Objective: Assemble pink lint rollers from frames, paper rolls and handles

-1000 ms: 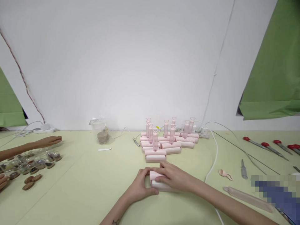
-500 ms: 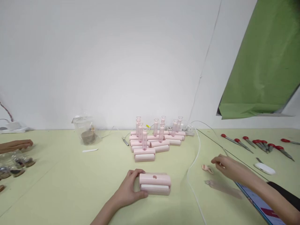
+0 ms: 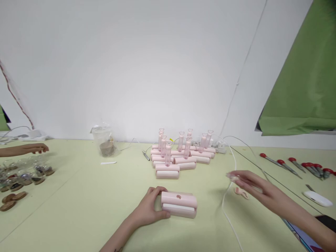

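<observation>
My left hand [image 3: 153, 207] grips the left end of a pink double-roller block [image 3: 178, 203] with a round hole in its top and a white strip along its front. To the right, my right hand [image 3: 248, 180] is raised over the table, its fingers pinched on a small translucent pink piece [image 3: 231, 176], which is blurred and partly hidden. Just below those fingers lies a small pink looped piece [image 3: 240, 192]. Beyond my left hand stand several similar pink blocks [image 3: 167, 173], with clear pink tubes [image 3: 168, 155] topped by heart-shaped loops upright in them.
A white cable [image 3: 225, 210] runs past my right hand. Red-ended grey tools [image 3: 290, 169] and a white-handled cutter [image 3: 317, 198] lie right. A bagged cup [image 3: 107, 143] stands by the wall. Another person's hand [image 3: 36, 148] reaches over small glass domes [image 3: 25, 178] at left.
My right hand has moved left and now pinches the translucent piece. My left hand stays on the pink block. The view has turned slightly left, and the other person's hand has shifted.
</observation>
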The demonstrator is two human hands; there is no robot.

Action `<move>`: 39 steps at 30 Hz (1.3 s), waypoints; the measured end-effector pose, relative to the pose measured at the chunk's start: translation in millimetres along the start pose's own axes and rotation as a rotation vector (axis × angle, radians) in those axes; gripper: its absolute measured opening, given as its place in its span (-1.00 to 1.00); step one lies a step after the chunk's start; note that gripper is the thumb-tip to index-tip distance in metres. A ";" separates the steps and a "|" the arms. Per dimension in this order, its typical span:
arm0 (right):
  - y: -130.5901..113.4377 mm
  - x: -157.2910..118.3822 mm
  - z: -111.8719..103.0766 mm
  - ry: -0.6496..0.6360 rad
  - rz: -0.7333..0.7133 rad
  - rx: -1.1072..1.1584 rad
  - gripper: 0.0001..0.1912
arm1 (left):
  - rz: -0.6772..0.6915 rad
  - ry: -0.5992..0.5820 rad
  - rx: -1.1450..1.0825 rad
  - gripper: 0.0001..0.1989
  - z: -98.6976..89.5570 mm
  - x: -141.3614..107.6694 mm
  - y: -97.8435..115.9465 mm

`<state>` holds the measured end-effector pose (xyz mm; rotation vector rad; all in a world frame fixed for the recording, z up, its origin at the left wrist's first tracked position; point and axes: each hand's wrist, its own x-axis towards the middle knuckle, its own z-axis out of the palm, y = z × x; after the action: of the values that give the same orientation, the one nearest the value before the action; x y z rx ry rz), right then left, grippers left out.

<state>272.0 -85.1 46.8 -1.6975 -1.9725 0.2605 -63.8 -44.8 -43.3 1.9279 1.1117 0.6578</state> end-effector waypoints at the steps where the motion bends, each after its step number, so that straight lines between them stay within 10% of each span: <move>1: -17.3 6.1 0.3 -0.098 -0.080 0.022 -0.67 | 0.003 0.002 0.000 -0.44 0.0 -0.1 -0.2; 10: -104.5 55.4 47.5 -0.461 -0.650 -0.416 -0.81 | 0.018 0.007 0.001 -0.39 1.8 3.3 -7.3; 21: -181.6 95.4 63.7 -0.986 -0.422 -0.641 -0.74 | 0.005 0.091 -0.010 -0.49 7.0 -1.9 -0.8; 30: -187.8 84.4 76.2 -0.945 -0.335 -0.556 -0.69 | 0.015 0.109 0.051 -0.56 11.1 -5.1 7.8; 36: -162.0 98.0 14.8 -1.024 -0.186 -0.163 -0.51 | -0.013 0.025 0.014 -0.54 5.4 -7.6 7.6; 39: -104.8 87.5 -18.2 -0.707 -0.157 0.218 -0.55 | -0.053 -0.030 -0.015 -0.41 1.2 -9.0 3.3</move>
<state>183.8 -24.8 133.7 -1.4069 -2.4282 1.0967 -65.7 -54.2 -41.5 1.8835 1.1325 0.6053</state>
